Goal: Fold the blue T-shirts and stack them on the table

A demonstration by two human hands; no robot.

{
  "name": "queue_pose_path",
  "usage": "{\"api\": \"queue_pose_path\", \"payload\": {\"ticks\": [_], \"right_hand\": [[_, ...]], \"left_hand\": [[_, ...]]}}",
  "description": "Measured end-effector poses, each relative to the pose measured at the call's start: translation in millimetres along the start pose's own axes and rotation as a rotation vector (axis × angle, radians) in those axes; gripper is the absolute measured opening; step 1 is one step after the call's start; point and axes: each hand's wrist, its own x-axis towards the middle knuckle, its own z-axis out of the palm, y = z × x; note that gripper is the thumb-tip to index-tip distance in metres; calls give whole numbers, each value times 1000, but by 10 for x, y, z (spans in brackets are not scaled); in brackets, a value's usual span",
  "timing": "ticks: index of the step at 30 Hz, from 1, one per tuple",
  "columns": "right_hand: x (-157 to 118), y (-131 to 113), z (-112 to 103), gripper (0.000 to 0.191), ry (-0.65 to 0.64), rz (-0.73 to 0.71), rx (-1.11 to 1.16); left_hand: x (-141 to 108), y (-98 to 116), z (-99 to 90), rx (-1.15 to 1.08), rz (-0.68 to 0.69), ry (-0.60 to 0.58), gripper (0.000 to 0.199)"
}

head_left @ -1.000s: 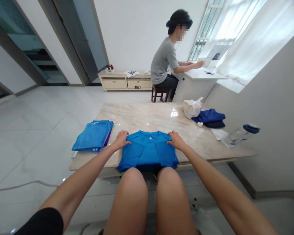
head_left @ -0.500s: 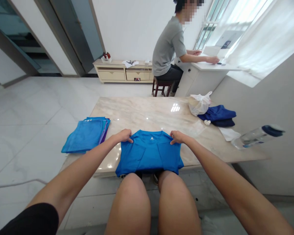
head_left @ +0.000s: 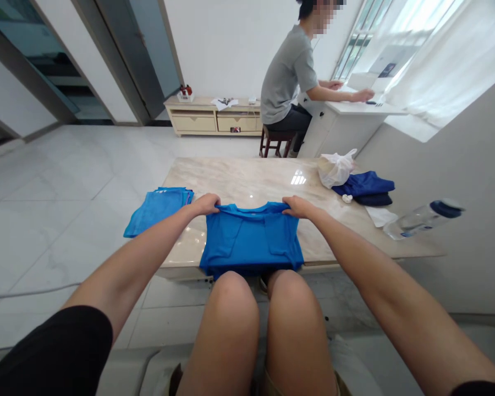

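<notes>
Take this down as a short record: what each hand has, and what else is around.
Left hand: pinching the blue T-shirt at its top edge
Right hand: pinching the same edge, on the other side
Surface: marble table
Nearby left: stack of folded blue shirts
Nearby right: white plastic bag, navy garment, water bottle
Background: person seated at a white desk

The left hand [head_left: 207, 204] and right hand [head_left: 297, 207] seem to pinch the top edge of a blue T-shirt [head_left: 251, 240] on a marble table [head_left: 247, 179].
</notes>
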Motion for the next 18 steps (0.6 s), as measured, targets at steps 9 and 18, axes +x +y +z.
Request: {"api": "queue_pose_path", "payload": {"ticks": [9, 18], "right_hand": [[793, 435, -627, 27, 515, 57, -32], [794, 505, -1387, 23, 917, 23, 42]], "left_hand": [[633, -161, -834, 106, -50, 260, 20], [664, -35, -1410, 45, -92, 753, 45]]}}
